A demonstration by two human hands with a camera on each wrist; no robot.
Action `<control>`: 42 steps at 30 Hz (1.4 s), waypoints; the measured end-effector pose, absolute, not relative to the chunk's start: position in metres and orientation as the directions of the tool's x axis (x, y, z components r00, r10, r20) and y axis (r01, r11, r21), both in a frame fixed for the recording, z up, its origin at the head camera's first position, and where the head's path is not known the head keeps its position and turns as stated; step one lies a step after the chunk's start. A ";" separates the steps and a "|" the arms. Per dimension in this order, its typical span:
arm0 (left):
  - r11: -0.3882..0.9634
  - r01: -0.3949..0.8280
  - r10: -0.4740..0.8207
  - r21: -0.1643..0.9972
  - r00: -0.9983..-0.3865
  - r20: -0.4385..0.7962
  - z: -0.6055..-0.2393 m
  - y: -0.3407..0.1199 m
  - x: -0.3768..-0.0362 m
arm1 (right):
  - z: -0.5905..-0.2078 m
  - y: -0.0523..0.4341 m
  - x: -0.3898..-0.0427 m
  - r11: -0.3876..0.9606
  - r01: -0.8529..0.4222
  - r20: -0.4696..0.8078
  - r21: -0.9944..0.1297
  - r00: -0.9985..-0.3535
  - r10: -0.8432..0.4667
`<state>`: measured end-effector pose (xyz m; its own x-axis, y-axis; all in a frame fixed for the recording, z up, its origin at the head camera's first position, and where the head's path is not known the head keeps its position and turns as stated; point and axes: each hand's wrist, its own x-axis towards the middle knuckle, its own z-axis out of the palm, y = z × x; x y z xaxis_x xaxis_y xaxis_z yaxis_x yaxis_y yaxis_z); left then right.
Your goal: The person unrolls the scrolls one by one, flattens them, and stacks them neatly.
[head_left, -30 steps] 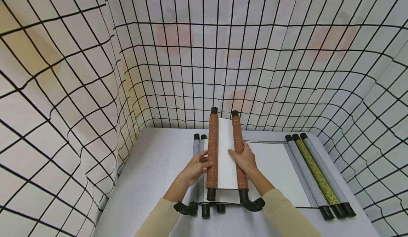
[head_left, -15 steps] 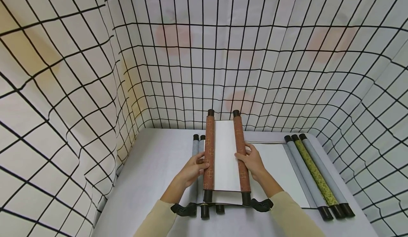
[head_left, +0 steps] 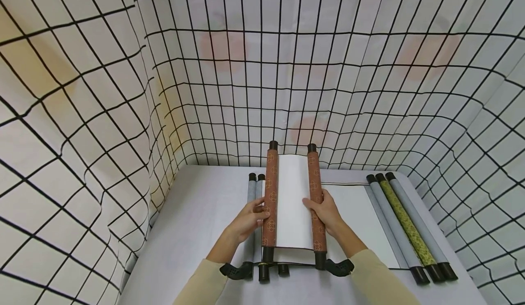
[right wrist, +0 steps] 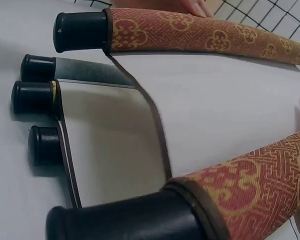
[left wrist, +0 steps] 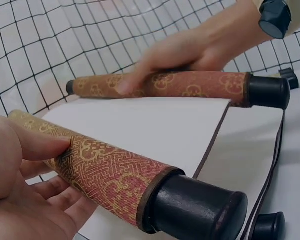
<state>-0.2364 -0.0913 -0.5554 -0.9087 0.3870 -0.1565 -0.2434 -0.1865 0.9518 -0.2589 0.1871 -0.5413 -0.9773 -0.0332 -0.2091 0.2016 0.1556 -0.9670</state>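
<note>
A scroll covered in red-and-gold brocade is partly unrolled, with a blank white sheet between its two rolls. Black knobs cap the ends of the rolls. My left hand grips the left roll, thumb on top and fingers underneath. The right roll is held by my right hand, its thumb reaching over onto the white sheet. Both rolls are raised over other scrolls and tilt upward at their far ends. In the right wrist view only a bit of my right hand shows at the edge.
Under the held scroll lies an opened white scroll with grey-blue borders. Rolled grey-blue scrolls lie left of it. At the table's right are a yellow-green patterned scroll and another grey-blue roll. Black wire mesh surrounds the table.
My right hand has moved right with its roll, and my left hand slightly left overall. The strip of white sheet between the rolls has grown wider.
</note>
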 end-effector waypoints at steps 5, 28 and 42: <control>-0.199 -0.250 0.382 0.948 -0.910 -0.160 -0.556 -0.094 -0.236 | -0.542 0.195 -0.258 0.141 0.164 -0.175 -0.976 -0.982 -0.069; -0.227 -0.244 0.367 0.943 -0.918 -0.149 -0.563 -0.102 -0.228 | -0.543 0.224 -0.259 0.210 0.194 -0.198 -0.958 -0.980 0.006; -0.236 -0.255 0.352 0.938 -0.922 -0.162 -0.566 -0.102 -0.225 | -0.544 0.235 -0.258 0.344 0.169 -0.158 -0.924 -0.986 0.059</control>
